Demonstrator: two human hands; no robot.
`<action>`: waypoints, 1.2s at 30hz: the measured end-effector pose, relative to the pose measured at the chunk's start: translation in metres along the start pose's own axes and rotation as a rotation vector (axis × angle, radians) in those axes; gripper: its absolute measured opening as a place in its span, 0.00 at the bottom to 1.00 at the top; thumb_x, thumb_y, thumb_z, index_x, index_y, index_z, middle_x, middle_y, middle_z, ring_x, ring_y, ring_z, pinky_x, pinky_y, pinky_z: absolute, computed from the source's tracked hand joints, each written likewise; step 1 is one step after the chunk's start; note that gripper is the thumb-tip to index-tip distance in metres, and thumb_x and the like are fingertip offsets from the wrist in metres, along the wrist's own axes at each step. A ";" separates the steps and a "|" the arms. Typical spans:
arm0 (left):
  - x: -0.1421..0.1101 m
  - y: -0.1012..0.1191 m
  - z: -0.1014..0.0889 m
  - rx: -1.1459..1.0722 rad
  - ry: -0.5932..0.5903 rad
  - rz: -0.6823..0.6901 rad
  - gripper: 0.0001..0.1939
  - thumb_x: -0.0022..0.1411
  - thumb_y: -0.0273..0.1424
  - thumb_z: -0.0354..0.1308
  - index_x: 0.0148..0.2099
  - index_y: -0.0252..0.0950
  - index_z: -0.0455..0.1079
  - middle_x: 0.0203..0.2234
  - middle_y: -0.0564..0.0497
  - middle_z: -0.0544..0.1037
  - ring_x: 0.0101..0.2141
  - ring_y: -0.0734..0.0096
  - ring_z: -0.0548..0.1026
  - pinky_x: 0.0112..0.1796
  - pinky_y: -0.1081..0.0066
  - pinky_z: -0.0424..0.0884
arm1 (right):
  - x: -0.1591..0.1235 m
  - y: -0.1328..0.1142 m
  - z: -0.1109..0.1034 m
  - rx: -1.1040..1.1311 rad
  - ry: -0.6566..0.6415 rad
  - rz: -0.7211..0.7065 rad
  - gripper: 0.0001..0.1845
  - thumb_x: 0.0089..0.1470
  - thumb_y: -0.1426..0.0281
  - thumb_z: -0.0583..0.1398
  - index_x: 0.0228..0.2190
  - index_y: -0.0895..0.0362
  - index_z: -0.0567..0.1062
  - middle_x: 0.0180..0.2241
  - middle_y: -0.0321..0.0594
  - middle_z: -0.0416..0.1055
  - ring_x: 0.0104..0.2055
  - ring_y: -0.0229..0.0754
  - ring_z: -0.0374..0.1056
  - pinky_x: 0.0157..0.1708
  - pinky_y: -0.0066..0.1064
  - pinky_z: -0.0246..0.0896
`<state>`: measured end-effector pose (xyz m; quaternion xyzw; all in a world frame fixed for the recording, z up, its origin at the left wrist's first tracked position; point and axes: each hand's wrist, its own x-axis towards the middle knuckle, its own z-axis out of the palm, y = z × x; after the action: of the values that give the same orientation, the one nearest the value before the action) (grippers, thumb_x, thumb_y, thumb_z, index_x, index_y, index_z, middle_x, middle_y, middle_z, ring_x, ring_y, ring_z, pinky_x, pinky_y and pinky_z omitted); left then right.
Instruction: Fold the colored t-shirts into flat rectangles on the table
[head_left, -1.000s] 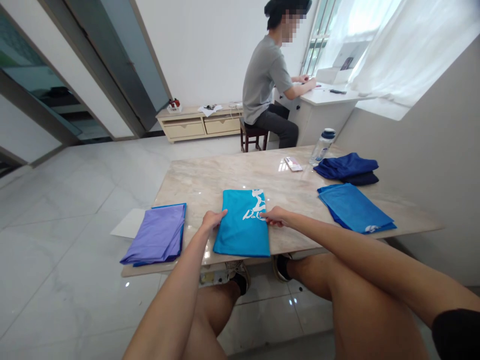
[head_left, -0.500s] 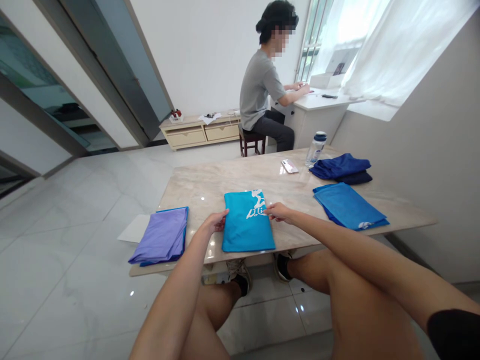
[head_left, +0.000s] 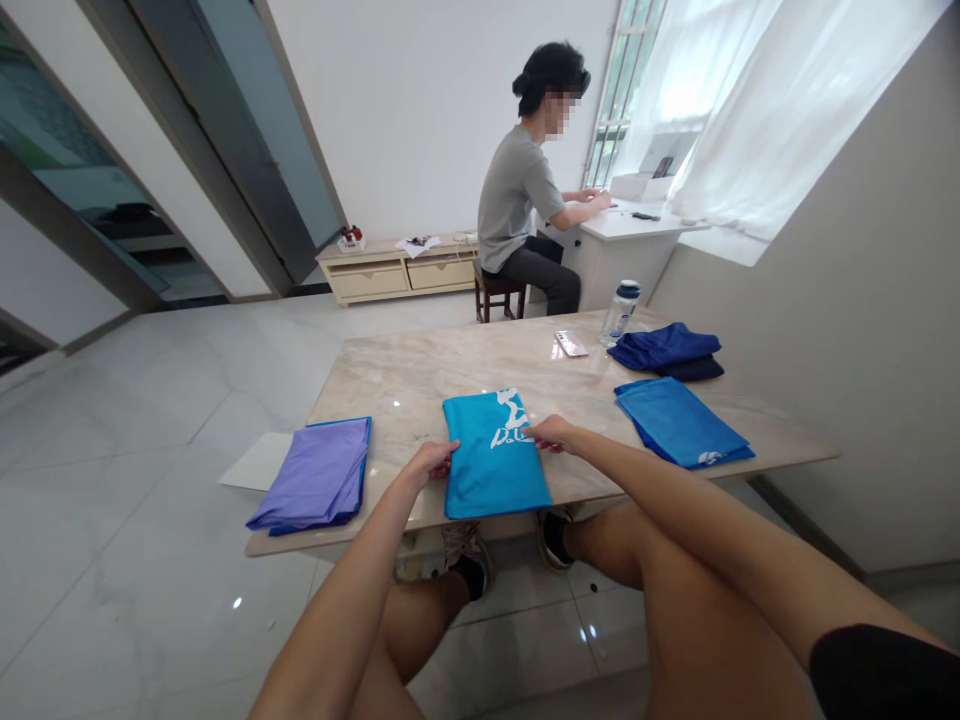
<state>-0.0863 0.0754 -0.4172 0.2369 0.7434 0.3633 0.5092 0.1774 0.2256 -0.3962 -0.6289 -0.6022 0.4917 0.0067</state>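
A folded turquoise T-shirt with a white print lies flat at the near edge of the marble table. My left hand rests against the shirt's left edge, holding nothing. My right hand lies with its fingertips on the shirt's right side, near the print, and does not grip it. A folded purple garment lies left of my left hand. To the right of my right hand is a folded blue garment. Beyond it is a navy pile of cloth.
A water bottle and a phone lie at the table's far side. A white sheet sticks out from under the purple garment. A seated person works at a white desk beyond the table, near a low drawer cabinet.
The whole scene has shifted in view as my head moved, and the table now looks smaller and further off. My hands stay at the shirt's two sides.
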 end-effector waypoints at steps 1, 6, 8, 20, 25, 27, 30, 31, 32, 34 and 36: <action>0.001 -0.003 0.001 0.026 0.017 0.003 0.32 0.47 0.57 0.80 0.27 0.38 0.69 0.17 0.56 0.68 0.21 0.72 0.66 0.25 0.71 0.60 | 0.003 0.000 0.003 -0.021 0.004 0.011 0.18 0.63 0.61 0.73 0.30 0.59 0.75 0.23 0.37 0.75 0.20 0.32 0.65 0.18 0.24 0.52; 0.006 -0.007 0.001 0.191 0.114 0.090 0.27 0.59 0.52 0.74 0.25 0.38 0.69 0.17 0.54 0.69 0.24 0.68 0.70 0.27 0.70 0.61 | 0.015 -0.002 0.014 -0.141 0.028 0.017 0.20 0.63 0.59 0.74 0.31 0.58 0.74 0.21 0.36 0.74 0.19 0.33 0.63 0.18 0.25 0.54; 0.007 -0.007 -0.004 0.271 0.155 0.135 0.23 0.61 0.46 0.73 0.24 0.38 0.70 0.18 0.52 0.72 0.27 0.64 0.74 0.30 0.69 0.64 | 0.017 -0.003 0.012 -0.211 0.025 0.012 0.20 0.63 0.59 0.73 0.30 0.58 0.75 0.20 0.37 0.74 0.17 0.33 0.61 0.17 0.26 0.54; -0.012 -0.039 0.050 0.897 0.291 0.887 0.27 0.80 0.39 0.47 0.73 0.33 0.67 0.73 0.35 0.70 0.73 0.49 0.66 0.74 0.48 0.58 | 0.009 0.012 0.029 -0.768 0.258 -0.788 0.29 0.77 0.61 0.54 0.71 0.61 0.69 0.74 0.62 0.63 0.77 0.64 0.59 0.73 0.56 0.58; 0.007 -0.052 0.049 1.044 0.213 0.869 0.33 0.82 0.44 0.45 0.80 0.37 0.59 0.79 0.42 0.59 0.78 0.54 0.56 0.77 0.48 0.52 | 0.045 0.014 0.062 -0.818 0.094 -1.040 0.36 0.78 0.54 0.50 0.78 0.55 0.61 0.82 0.48 0.45 0.83 0.59 0.41 0.80 0.57 0.41; 0.014 -0.049 0.032 1.034 0.234 0.798 0.33 0.82 0.43 0.45 0.81 0.39 0.57 0.80 0.42 0.57 0.78 0.53 0.56 0.76 0.49 0.52 | 0.061 0.016 0.063 -0.779 0.116 -1.000 0.38 0.78 0.51 0.49 0.79 0.54 0.57 0.82 0.47 0.42 0.84 0.59 0.39 0.81 0.58 0.38; 0.016 -0.039 0.005 1.035 0.235 0.698 0.31 0.82 0.40 0.45 0.80 0.40 0.58 0.80 0.41 0.58 0.78 0.50 0.57 0.76 0.45 0.51 | 0.078 0.018 0.056 -0.748 0.170 -0.904 0.41 0.78 0.49 0.45 0.80 0.58 0.55 0.82 0.50 0.41 0.84 0.60 0.38 0.81 0.58 0.35; 0.014 -0.035 -0.003 1.047 0.233 0.672 0.30 0.82 0.39 0.46 0.79 0.40 0.60 0.79 0.40 0.60 0.77 0.49 0.58 0.75 0.45 0.52 | 0.081 0.019 0.053 -0.746 0.195 -0.867 0.42 0.78 0.49 0.44 0.79 0.61 0.55 0.82 0.52 0.42 0.84 0.62 0.37 0.81 0.58 0.35; 0.010 -0.031 -0.010 1.063 0.235 0.647 0.28 0.81 0.37 0.47 0.77 0.39 0.63 0.78 0.38 0.63 0.76 0.48 0.61 0.74 0.45 0.55 | 0.082 0.019 0.050 -0.748 0.219 -0.835 0.43 0.78 0.49 0.44 0.79 0.63 0.55 0.82 0.55 0.42 0.84 0.64 0.37 0.81 0.60 0.35; -0.003 -0.026 -0.022 1.095 0.259 0.582 0.23 0.79 0.33 0.49 0.71 0.36 0.69 0.71 0.35 0.71 0.71 0.47 0.68 0.69 0.49 0.63 | 0.080 0.019 0.046 -0.773 0.237 -0.815 0.43 0.78 0.49 0.44 0.78 0.67 0.56 0.81 0.59 0.44 0.83 0.67 0.39 0.80 0.61 0.37; -0.022 -0.024 -0.030 1.101 0.280 0.495 0.17 0.78 0.31 0.51 0.61 0.35 0.75 0.61 0.35 0.78 0.62 0.48 0.75 0.62 0.55 0.70 | 0.072 0.016 0.044 -0.820 0.203 -0.877 0.41 0.78 0.53 0.45 0.77 0.67 0.58 0.80 0.60 0.47 0.82 0.67 0.45 0.79 0.60 0.40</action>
<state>-0.1058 0.0356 -0.4168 0.5802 0.8046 0.0616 0.1106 0.1470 0.2504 -0.4728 -0.3173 -0.9418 0.1087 0.0230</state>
